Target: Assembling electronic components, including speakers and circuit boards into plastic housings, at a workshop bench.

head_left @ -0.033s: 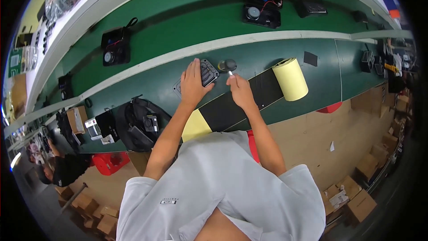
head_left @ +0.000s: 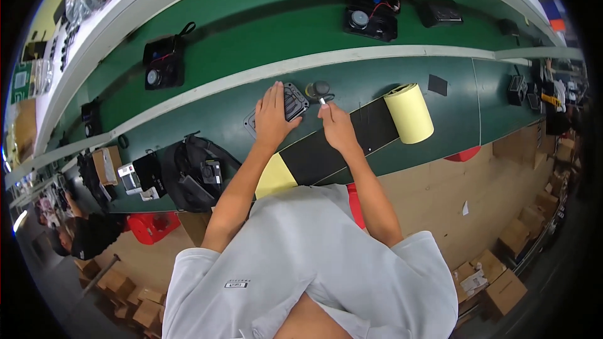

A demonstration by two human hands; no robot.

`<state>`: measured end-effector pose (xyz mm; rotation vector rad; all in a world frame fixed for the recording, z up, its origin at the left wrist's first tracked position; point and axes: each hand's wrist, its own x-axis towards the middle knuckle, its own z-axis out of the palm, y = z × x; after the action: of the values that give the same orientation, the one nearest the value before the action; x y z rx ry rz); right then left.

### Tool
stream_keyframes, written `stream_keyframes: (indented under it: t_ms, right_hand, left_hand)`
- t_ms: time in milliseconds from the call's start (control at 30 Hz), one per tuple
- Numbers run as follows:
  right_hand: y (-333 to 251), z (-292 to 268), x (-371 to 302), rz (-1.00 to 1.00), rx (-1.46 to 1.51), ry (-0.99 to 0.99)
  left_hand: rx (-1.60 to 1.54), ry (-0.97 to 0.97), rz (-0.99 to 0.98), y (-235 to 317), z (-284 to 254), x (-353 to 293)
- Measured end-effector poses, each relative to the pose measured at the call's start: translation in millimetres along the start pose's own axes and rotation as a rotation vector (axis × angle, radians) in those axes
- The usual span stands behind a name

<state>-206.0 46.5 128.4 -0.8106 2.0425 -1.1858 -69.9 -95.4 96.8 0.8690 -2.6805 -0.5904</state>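
Observation:
My left hand (head_left: 271, 119) lies flat with its fingers stretched out over a black plastic panel (head_left: 295, 102) with rounded corners and a patterned face. A grey edge of a plate or panel (head_left: 249, 125) shows on the hand's left side. In my right hand (head_left: 338, 127) a white stick-like tool (head_left: 323, 101) is pinched; its far end meets a small dark round object (head_left: 319, 88), and whether the two are joined I cannot tell. Below both hands a black sheet strip (head_left: 314, 157) runs slantwise, with a yellow roll (head_left: 411, 116) at its right end.
A black backpack (head_left: 188, 179) lies left on the green bench (head_left: 377, 69). Opened speaker housings (head_left: 370, 19) (head_left: 164, 69) sit on the raised green surface behind a pale rail (head_left: 301, 63). A person in black (head_left: 94, 235) is at far left; red stools (head_left: 151, 226) stand below.
The white tool and the dark round object at its end have shifted slightly to the left, with my right hand tilting a little. My left hand stays on the panel.

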Motion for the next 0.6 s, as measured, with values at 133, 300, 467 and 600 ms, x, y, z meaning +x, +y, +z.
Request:
stream_keyframes:
  t_ms: [133,300,467,600]
  right_hand:
    - [-36.9,5.8,7.3,-0.056,-0.024,-0.015]
    - [1.0,26.7,30.0,-0.026,-0.348,0.023]
    - [6.8,12.8,-4.3,0.099,-0.263,0.094]
    - [65.9,9.7,-30.0,0.196,-0.340,0.243]
  left_hand:
    - [0.020,-0.029,-0.040,-4.9,3.2,-0.2]
    - [0.030,0.036,0.007,1.1,4.4,0.6]
    - [0.014,0.020,-0.015,-4.2,2.8,-1.9]
    - [0.045,-0.024,0.026,-1.8,1.9,0.4]
